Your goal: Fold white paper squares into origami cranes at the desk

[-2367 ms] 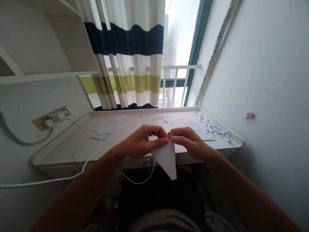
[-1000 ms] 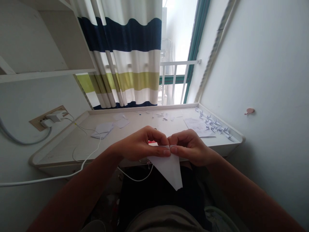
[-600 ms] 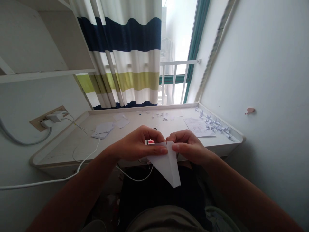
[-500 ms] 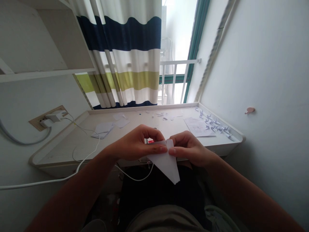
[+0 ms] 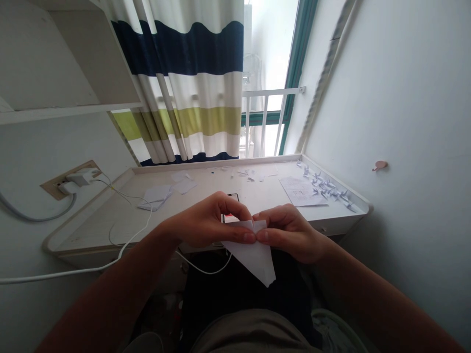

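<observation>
A folded piece of white paper (image 5: 253,257) is held up over the desk's front edge, its narrow end pointing down. My left hand (image 5: 213,220) pinches its upper left part, thumb on the near face and fingers behind. From the other side my right hand (image 5: 290,230) pinches the upper right part, with the thumb tip close to the left one. Two flaps stick up between the thumbs with a small notch between them. Behind my left hand a phone (image 5: 231,217) shows in part, its screen partly red.
On the white desk (image 5: 206,208) lie stacked paper sheets (image 5: 156,196) at left, small scraps (image 5: 250,176) at the back, and a printed sheet (image 5: 301,191) beside several folded paper pieces (image 5: 327,186) at right. A white cable (image 5: 128,247) runs from the wall socket (image 5: 71,179) side.
Both hands and the paper have moved slightly down. The right thumb has come closer to the left one, and the top right flap now leans further to the right.
</observation>
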### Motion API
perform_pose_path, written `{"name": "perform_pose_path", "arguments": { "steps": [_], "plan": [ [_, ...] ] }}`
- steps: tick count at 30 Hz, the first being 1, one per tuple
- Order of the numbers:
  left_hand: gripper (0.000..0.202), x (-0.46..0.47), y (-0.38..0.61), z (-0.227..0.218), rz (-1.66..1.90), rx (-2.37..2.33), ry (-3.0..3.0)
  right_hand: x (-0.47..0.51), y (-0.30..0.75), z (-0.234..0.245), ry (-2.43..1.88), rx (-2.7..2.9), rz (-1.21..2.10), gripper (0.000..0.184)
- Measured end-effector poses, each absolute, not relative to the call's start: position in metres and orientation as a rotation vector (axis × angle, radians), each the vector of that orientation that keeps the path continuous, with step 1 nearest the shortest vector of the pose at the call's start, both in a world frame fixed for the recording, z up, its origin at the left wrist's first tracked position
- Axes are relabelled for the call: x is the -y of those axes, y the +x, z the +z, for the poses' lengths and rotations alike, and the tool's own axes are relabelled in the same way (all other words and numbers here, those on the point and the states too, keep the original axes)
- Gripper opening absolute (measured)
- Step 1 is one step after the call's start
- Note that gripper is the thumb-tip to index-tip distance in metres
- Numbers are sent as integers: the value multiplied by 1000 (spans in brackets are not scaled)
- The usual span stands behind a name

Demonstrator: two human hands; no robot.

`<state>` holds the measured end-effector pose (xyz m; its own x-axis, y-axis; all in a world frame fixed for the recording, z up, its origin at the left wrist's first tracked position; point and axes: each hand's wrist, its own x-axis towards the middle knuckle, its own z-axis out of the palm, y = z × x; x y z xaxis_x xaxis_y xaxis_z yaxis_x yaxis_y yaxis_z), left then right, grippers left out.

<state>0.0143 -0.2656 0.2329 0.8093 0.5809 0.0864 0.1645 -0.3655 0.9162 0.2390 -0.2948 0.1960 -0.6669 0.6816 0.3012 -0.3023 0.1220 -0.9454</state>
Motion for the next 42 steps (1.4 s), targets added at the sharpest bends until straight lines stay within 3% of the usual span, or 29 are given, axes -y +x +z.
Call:
{"name": "perform_pose_path", "arguments": {
  "steps": [4, 14, 25, 34, 42],
  "plan": [
    [17, 266, 14, 231, 510, -525, 1897, 297, 238, 195, -374, 1618, 1655, 12],
    [20, 263, 12, 229, 576, -619, 1908, 290, 242, 188, -422, 1591, 1684, 29],
    [27, 267, 15, 235, 371, -607, 1850, 293, 241, 189, -442, 1556, 1663, 27],
    [20, 269, 19, 232, 388, -574, 1796, 296, 243, 191, -376, 1658, 1595, 22],
    [25, 274, 19, 222, 429, -567, 1746, 300, 241, 183, -429, 1665, 1555, 25]
  ]
}}
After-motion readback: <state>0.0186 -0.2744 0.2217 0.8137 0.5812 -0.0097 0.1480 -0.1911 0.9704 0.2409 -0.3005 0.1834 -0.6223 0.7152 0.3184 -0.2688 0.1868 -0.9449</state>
